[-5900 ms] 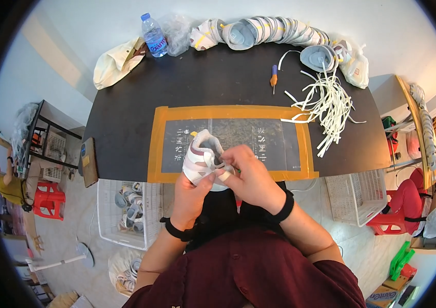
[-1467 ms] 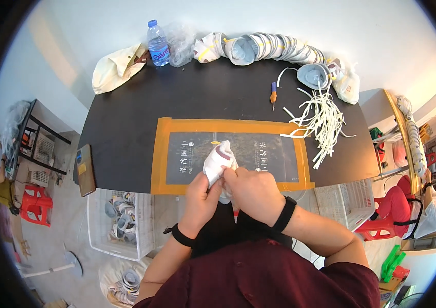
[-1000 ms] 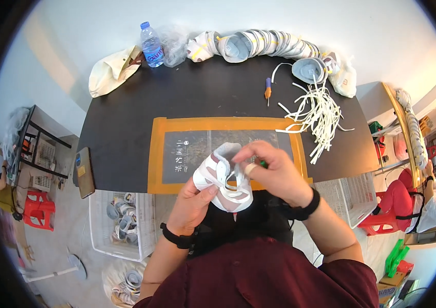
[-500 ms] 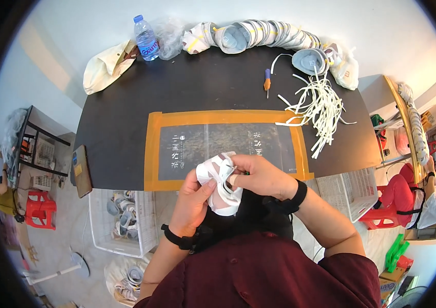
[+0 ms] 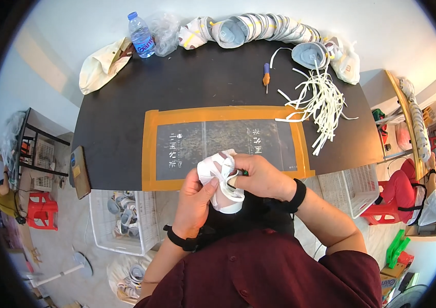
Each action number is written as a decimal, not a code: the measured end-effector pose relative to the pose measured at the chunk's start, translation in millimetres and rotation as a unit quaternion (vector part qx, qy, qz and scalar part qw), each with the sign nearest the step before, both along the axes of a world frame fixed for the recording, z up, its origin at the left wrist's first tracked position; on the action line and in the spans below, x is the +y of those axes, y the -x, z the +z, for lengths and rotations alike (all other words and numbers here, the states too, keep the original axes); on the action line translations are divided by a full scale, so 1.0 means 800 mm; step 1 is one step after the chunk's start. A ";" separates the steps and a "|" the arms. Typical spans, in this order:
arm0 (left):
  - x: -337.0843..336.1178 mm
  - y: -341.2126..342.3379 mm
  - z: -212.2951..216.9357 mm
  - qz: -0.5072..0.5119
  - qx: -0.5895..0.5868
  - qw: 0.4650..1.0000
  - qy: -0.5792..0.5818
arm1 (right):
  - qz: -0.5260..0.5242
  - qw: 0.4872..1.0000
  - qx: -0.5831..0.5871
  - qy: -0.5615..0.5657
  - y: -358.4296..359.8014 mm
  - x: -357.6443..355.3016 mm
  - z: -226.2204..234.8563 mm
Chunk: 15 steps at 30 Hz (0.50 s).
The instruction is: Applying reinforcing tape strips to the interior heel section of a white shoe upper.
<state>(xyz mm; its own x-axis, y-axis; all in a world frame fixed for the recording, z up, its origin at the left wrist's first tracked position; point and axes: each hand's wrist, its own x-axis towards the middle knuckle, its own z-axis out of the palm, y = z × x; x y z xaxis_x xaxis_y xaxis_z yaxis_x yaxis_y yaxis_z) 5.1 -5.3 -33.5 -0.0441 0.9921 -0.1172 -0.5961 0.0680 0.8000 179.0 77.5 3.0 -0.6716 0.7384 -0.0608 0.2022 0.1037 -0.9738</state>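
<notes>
Above the near edge of the table, both hands work on a white shoe upper [image 5: 228,200] with pale pink and brown patches. My left hand [image 5: 197,191] is closed on its left side, thumb pressed on the front. My right hand [image 5: 259,174] is closed at its opening, the fingertips pinching a thin pointed tool [image 5: 237,172] with a bit of green showing. The fingers hide most of the tool, so its exact kind cannot be made out. Past the hands lies a dark printed sheet [image 5: 192,146], framed in orange-brown tape on the table [image 5: 110,133].
At the back stand a long row of nested shoe uppers [image 5: 274,30], a water bottle [image 5: 141,36] and a cream cloth bag [image 5: 102,66]. White straps [image 5: 323,102], a small screwdriver-like tool [image 5: 266,77] and a phone [image 5: 80,172] lie nearer. Crates [image 5: 143,245] flank me; a person [image 5: 431,197] sits right.
The shoe upper has turned slightly in my hands, and its white strips are bunched closer together by the right fingertips. The whole view has shifted a little.
</notes>
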 end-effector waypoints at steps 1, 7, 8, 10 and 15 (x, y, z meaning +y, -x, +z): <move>0.000 0.002 -0.001 -0.009 -0.002 1.000 0.006 | -0.013 0.998 -0.005 -0.062 0.003 -0.003 0.003; -0.006 0.015 -0.006 -0.037 -0.014 0.999 0.003 | -0.112 0.953 -0.162 -0.230 0.007 -0.004 0.023; -0.007 0.016 -0.005 -0.036 -0.012 0.999 -0.006 | -0.158 0.936 -0.148 -0.276 0.004 0.002 0.024; -0.006 0.018 -0.003 -0.037 -0.008 0.999 -0.009 | -0.180 0.934 -0.159 -0.264 -0.002 0.012 0.031; -0.009 0.019 -0.002 -0.044 -0.013 0.999 -0.017 | -0.217 0.916 -0.186 -0.282 -0.003 0.023 0.020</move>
